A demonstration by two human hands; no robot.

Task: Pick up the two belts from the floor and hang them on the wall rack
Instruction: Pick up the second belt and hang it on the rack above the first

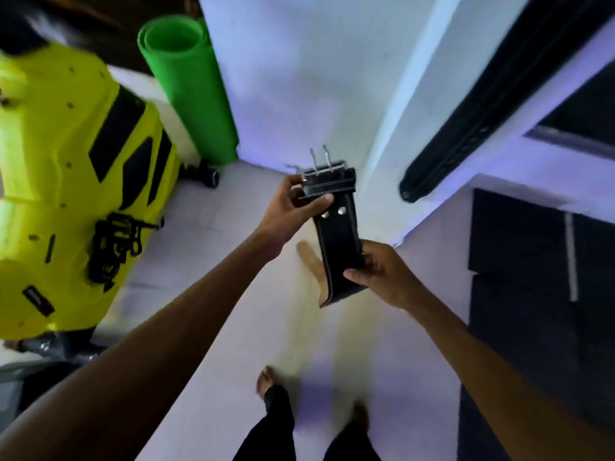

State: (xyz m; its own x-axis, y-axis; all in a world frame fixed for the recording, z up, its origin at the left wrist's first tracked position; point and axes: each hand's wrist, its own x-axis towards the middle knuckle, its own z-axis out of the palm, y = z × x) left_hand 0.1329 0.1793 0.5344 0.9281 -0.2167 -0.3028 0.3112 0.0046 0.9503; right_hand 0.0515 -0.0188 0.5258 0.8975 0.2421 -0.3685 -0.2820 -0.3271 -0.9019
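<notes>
A person holds a wide black belt (337, 234) up in the air with both hands, over a pale floor (206, 247). The left hand (293, 204) pinches the buckle end, with its thumb lying across the stitched black part. Two thin metal prongs (319, 158) stick up from the buckle. Two round silver studs (332, 212) sit just under the thumb. The right hand (382, 274) has its grip pressed together on the belt lower down, near the folded bottom end. The inside of the belt looks tan.

A second black belt (472, 118) hangs long and slanted by the white wall (299, 78), to the right. I cannot tell what holds it up.

A rolled green mat (189, 84) stands in the corner. A big yellow machine (66, 168) is at the left. The person's bare feet (266, 382) and dark trousers show at the bottom.
</notes>
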